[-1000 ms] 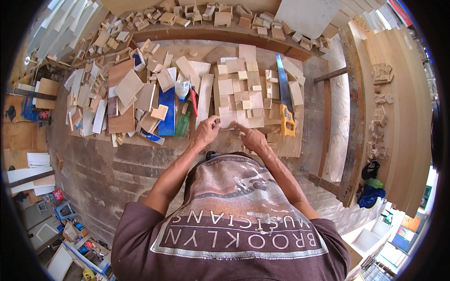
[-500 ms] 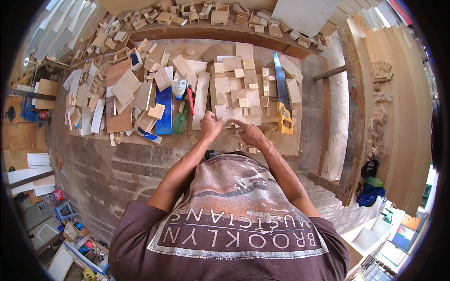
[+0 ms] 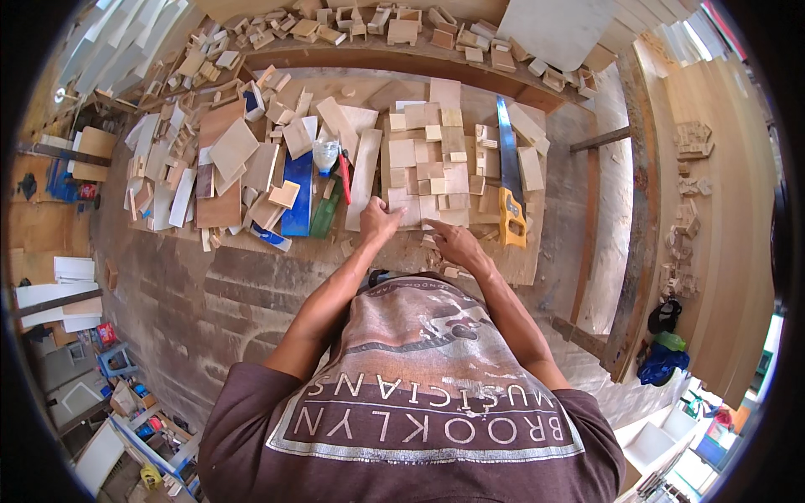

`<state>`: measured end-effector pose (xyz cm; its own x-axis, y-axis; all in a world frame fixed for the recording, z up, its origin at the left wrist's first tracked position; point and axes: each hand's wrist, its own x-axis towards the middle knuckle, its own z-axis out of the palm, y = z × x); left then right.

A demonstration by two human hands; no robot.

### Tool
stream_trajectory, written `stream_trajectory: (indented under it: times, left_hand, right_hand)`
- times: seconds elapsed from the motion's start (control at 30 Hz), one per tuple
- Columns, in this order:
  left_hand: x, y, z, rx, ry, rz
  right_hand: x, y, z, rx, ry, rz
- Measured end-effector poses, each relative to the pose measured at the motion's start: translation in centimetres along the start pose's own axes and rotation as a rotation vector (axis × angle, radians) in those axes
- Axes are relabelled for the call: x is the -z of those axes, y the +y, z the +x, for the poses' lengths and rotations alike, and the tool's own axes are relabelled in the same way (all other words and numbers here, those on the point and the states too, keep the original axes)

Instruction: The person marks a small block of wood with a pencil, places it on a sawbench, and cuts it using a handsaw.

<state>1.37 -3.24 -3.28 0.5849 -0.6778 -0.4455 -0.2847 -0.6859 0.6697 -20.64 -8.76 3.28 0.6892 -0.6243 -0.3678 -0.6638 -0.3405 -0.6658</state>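
Observation:
A panel of square and rectangular wooden blocks [image 3: 426, 159], set at differing heights like a mosaic, lies on the workbench before me. At its near left corner is my left hand [image 3: 381, 222], fingers curled in; whatever they may pinch is hidden. My right hand [image 3: 457, 245] is at the panel's near edge, index finger stretched toward the blocks and the other fingers bent. Right of the panel lies a handsaw [image 3: 508, 155] with a yellow handle. To the left are a long pale board [image 3: 364, 178], a red pen-like tool [image 3: 345, 176] and a glue bottle [image 3: 325, 158].
Wood offcuts [image 3: 233, 147] are heaped on the bench's left side, near a blue strip [image 3: 296, 197] and a green piece [image 3: 325, 216]. Small wooden boxes [image 3: 402, 32] line a shelf at the back. A long plank surface [image 3: 721, 226] runs along the right.
The whole view has shifted slightly. My right index finger has drawn back a little from my left hand. Both hands stay at the panel's near edge.

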Motion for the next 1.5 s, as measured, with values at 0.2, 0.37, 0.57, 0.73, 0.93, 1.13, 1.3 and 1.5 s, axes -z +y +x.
stream_trajectory:
  times: [0.2,0.37,0.57,0.73,0.93,1.13,1.3,1.5]
  left_hand:
    - [0.7,0.2,0.4,0.009,-0.052,0.023]
    - [1.2,0.4,0.6,-0.022,-0.061,0.071]
    - [1.3,0.4,1.0,0.003,-0.095,0.072]
    - [1.6,0.6,1.7,-0.009,-0.131,0.100]
    - [1.8,0.4,2.1,-0.018,-0.160,0.107]
    - [1.7,0.2,2.3,0.003,-0.186,0.089]
    - [2.5,1.4,1.7,0.013,-0.169,0.214]
    - [3.1,4.5,-2.0,-0.392,-0.021,0.373]
  right_hand:
    - [-0.3,1.0,-1.0,0.048,-0.006,0.022]
    - [-0.8,0.6,-1.4,0.039,0.054,0.015]
    - [-1.2,0.1,-1.1,0.001,-0.002,-0.070]
    - [-2.5,-0.6,0.9,0.090,-0.054,-0.059]
    - [-2.5,-1.2,1.8,0.064,-0.032,-0.083]
    - [-0.5,0.4,-0.1,-0.042,0.040,-0.025]
    - [-0.7,1.3,-0.6,-0.066,0.074,0.018]
    - [-1.3,1.6,-0.8,-0.066,0.128,0.056]
